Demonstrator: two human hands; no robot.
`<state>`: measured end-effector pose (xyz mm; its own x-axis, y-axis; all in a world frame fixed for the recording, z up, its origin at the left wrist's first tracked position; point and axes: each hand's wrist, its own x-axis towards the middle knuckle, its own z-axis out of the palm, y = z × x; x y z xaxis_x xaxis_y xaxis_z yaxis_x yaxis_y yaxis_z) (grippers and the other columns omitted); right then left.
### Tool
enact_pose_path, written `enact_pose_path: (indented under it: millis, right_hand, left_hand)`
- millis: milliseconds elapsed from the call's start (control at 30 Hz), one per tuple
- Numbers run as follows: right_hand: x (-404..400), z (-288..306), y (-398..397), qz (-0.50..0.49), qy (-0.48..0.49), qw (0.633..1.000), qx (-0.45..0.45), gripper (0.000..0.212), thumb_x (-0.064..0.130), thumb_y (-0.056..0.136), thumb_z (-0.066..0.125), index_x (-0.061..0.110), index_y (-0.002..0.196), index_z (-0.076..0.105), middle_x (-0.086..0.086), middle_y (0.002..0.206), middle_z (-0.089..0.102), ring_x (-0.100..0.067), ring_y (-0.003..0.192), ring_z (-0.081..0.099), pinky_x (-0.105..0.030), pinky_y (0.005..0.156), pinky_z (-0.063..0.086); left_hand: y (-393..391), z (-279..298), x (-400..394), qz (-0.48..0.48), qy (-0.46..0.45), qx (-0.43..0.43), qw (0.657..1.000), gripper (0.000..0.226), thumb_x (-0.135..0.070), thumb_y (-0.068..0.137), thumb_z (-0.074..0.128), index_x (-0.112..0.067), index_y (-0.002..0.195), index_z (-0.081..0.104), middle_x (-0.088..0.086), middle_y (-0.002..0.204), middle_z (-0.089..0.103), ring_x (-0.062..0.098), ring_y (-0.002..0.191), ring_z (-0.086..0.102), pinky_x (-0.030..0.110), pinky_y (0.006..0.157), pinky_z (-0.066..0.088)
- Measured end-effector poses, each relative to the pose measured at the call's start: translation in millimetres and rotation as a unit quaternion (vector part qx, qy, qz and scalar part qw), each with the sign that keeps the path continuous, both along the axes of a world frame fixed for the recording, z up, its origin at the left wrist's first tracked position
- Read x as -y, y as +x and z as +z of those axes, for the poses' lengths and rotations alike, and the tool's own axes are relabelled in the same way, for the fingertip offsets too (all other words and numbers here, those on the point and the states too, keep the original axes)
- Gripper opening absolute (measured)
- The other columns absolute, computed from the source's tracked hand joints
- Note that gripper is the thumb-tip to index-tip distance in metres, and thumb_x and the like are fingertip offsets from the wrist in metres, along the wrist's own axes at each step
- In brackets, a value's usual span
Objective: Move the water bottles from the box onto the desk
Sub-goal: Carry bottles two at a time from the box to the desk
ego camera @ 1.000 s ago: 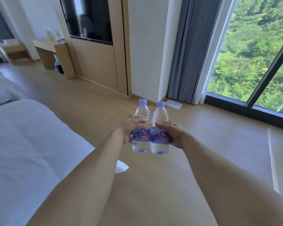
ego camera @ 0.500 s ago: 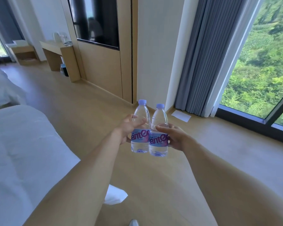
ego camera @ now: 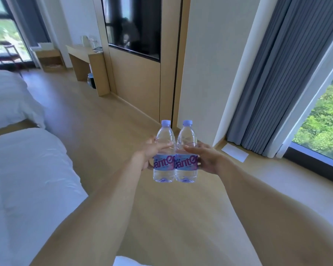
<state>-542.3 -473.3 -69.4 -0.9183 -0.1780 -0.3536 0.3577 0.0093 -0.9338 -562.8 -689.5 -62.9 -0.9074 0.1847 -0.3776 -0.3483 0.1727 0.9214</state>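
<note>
1. Bottles first: my left hand (ego camera: 149, 153) wraps the left water bottle (ego camera: 164, 153), thumb (ego camera: 164, 146) curled across its front above the label, the other fingers hidden behind it.
2. My right hand (ego camera: 208, 159) wraps the right water bottle (ego camera: 186, 153) the same way, thumb (ego camera: 190, 148) lying over the front just above the label, palm against its outer side.
3. Both bottles stand upright in the air between my hands, pressed side by side so their pink-lettered labels touch; each is clear, full of water and shut with a pale purple cap.
4. Below my fingers lies light wooden floor (ego camera: 161, 217); neither bottle rests on anything.
5. Past my left forearm a white bed (ego camera: 27, 179) runs alongside, a second bed (ego camera: 8, 96) beyond it.
6. Far ahead of my left hand stands the wooden desk (ego camera: 81, 54) against the wall, a few small items on its top, too blurred to name.
7. Straight ahead of my fingers rises a wooden wall panel with a dark screen (ego camera: 133, 25).
8. Beyond my right hand lies a white sheet of paper (ego camera: 235, 154) on the floor, at the foot of a grey curtain (ego camera: 273, 77) beside a tall window (ego camera: 321, 131) showing green trees.
</note>
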Motion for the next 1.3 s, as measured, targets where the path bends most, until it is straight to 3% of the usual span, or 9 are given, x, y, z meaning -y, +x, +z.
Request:
enact_pose_path:
  millis: [167, 233, 300, 467, 633, 833, 1100, 1300]
  right_hand:
    - [30.7, -4.3, -80.9, 0.06, 0.002, 0.998, 0.012, 0.049, 0.033, 0.08, 0.076, 0.013, 0.124, 0.066, -0.012, 0.118, 0.072, -0.027, 0.109, 0.068, -0.04, 0.088, 0.056]
    - [44.0, -7.6, -114.0, 0.081, -0.008, 0.997, 0.014, 0.036, 0.033, 0.081, 0.076, 0.015, 0.112, 0.071, -0.009, 0.109, 0.074, -0.024, 0.099, 0.071, -0.039, 0.086, 0.056]
    - [55.6, -13.1, -149.7, 0.103, -0.019, 0.994, 0.014, 0.021, 0.029, 0.088, 0.072, 0.016, 0.104, 0.073, -0.008, 0.104, 0.076, -0.024, 0.097, 0.071, -0.044, 0.095, 0.055]
    - [80.4, -22.1, -245.1, 0.17, -0.023, 0.985, 0.032, 0.038, 0.027, 0.092, 0.067, 0.008, 0.125, 0.065, -0.015, 0.121, 0.07, -0.032, 0.116, 0.065, -0.049, 0.105, 0.047]
    - [99.7, -13.4, -338.8, 0.204, -0.037, 0.976, 0.06, 0.039, 0.021, 0.092, 0.066, 0.005, 0.127, 0.063, -0.019, 0.123, 0.068, -0.036, 0.118, 0.063, -0.051, 0.106, 0.046]
    - [126.4, 3.5, -425.3, 0.272, -0.037, 0.96, 0.051, 0.041, 0.02, 0.093, 0.067, 0.002, 0.129, 0.06, -0.02, 0.123, 0.068, -0.036, 0.114, 0.065, -0.044, 0.092, 0.056]
    - [171.6, -3.9, -520.3, 0.323, -0.034, 0.946, 0.005, 0.044, 0.018, 0.094, 0.063, -0.003, 0.132, 0.057, -0.022, 0.128, 0.064, -0.033, 0.111, 0.066, -0.034, 0.08, 0.057]
    - [212.5, -21.5, -600.4, 0.304, -0.017, 0.952, 0.007, 0.06, 0.026, 0.073, 0.083, 0.004, 0.125, 0.064, -0.014, 0.117, 0.071, -0.023, 0.099, 0.072, -0.029, 0.071, 0.057]
  left_hand:
    - [-54.9, -2.5, 28.1, 0.057, -0.009, 0.008, 0.998, 0.054, -0.053, 0.08, 0.076, -0.033, 0.126, 0.056, -0.001, 0.116, 0.072, 0.023, 0.103, 0.071, 0.055, 0.089, 0.055]
    - [-78.2, -3.5, 37.8, 0.074, -0.012, 0.024, 0.997, 0.049, -0.055, 0.084, 0.071, -0.029, 0.123, 0.061, 0.001, 0.111, 0.075, 0.023, 0.098, 0.073, 0.052, 0.091, 0.056]
    - [-103.1, -4.7, 47.5, 0.09, -0.019, 0.037, 0.995, 0.048, -0.056, 0.086, 0.068, -0.026, 0.123, 0.062, 0.004, 0.11, 0.076, 0.027, 0.1, 0.073, 0.053, 0.095, 0.054]
    - [-171.6, -4.9, 64.5, 0.142, -0.021, 0.045, 0.989, 0.046, -0.049, 0.091, 0.064, -0.021, 0.127, 0.059, 0.01, 0.113, 0.074, 0.033, 0.103, 0.072, 0.057, 0.098, 0.051]
    - [-244.6, 3.6, 72.4, 0.225, 0.005, 0.053, 0.973, 0.043, -0.04, 0.09, 0.062, -0.02, 0.128, 0.059, 0.005, 0.097, 0.068, 0.027, 0.085, 0.066, 0.055, 0.098, 0.049]
    - [-315.0, 15.0, 88.8, 0.286, -0.006, 0.035, 0.958, 0.032, -0.036, 0.088, 0.068, -0.024, 0.117, 0.058, 0.002, 0.103, 0.067, 0.021, 0.087, 0.065, 0.057, 0.094, 0.051]
    - [-393.1, 8.2, 133.2, 0.303, -0.014, 0.027, 0.952, 0.049, -0.039, 0.083, 0.078, -0.023, 0.121, 0.051, 0.004, 0.117, 0.067, 0.022, 0.102, 0.067, 0.05, 0.084, 0.057]
    - [-481.4, -19.3, 184.3, 0.28, -0.005, 0.026, 0.96, 0.057, -0.043, 0.079, 0.082, -0.023, 0.121, 0.05, 0.003, 0.115, 0.069, 0.021, 0.1, 0.069, 0.055, 0.082, 0.058]
